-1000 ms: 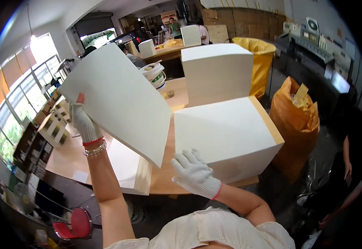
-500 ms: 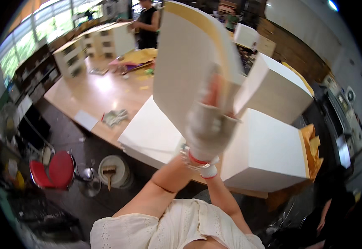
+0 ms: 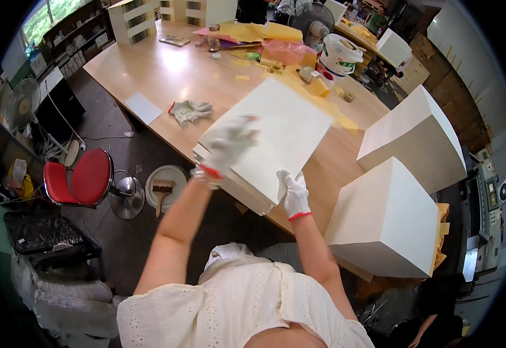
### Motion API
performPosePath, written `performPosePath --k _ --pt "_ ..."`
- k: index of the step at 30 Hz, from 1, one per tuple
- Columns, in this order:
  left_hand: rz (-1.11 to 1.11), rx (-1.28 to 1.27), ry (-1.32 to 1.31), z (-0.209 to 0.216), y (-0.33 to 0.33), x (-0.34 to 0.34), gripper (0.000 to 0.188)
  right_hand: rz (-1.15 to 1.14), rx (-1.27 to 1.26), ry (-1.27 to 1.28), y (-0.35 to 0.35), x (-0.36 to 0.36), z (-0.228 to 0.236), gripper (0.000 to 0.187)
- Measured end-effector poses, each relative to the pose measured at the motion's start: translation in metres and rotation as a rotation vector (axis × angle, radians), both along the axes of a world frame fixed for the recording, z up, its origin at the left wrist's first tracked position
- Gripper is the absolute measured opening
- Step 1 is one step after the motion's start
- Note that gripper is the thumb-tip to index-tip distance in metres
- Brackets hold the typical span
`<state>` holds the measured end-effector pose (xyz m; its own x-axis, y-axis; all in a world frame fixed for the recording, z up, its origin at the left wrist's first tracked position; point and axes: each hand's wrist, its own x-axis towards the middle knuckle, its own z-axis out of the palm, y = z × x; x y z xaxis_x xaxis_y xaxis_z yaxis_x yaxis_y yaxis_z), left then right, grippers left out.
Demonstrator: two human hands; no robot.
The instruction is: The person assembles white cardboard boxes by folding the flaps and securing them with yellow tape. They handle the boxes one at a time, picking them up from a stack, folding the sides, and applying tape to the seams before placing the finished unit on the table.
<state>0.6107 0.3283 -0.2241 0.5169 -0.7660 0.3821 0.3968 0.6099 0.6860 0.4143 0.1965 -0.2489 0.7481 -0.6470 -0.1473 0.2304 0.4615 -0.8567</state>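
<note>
A white slab [image 3: 285,124], which looks like a stack of large paper sheets, lies nearly flat on another white stack [image 3: 235,191] at the table's near edge. My right hand [image 3: 295,196], in a white glove with a red cuff, grips the slab's near right corner, thumb on top and the other fingers hidden. My left hand [image 3: 232,145], gloved the same way, is over the slab's left part. Motion smears its fingers, so I cannot tell whether they touch.
Two big white blocks [image 3: 380,217] [image 3: 412,136] stand at the right. On the wooden table [image 3: 143,81] lie spare gloves [image 3: 190,112], a white sheet [image 3: 143,108], yellow paper [image 3: 247,30] and a white bucket [image 3: 340,55]. A red chair [image 3: 90,180] and a brush [image 3: 161,194] on a pail are at the left.
The white slab stood upright half a second ago and now lies down on the stack. My left hand has moved left and down; my right hand now shows at the near corner.
</note>
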Motion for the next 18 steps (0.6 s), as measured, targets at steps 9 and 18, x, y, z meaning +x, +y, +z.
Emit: performPosePath --k 9,18 --pt "0.539 0.983 -1.187 -0.028 0.122 0.039 0.047 0.137 -0.801 0.691 0.025 -0.034 0.026 0.086" --pt "0.69 0.775 -0.941 -0.069 0.121 0.056 0.049 0.247 -1.358 0.742 0.042 -0.036 0.02 0.078"
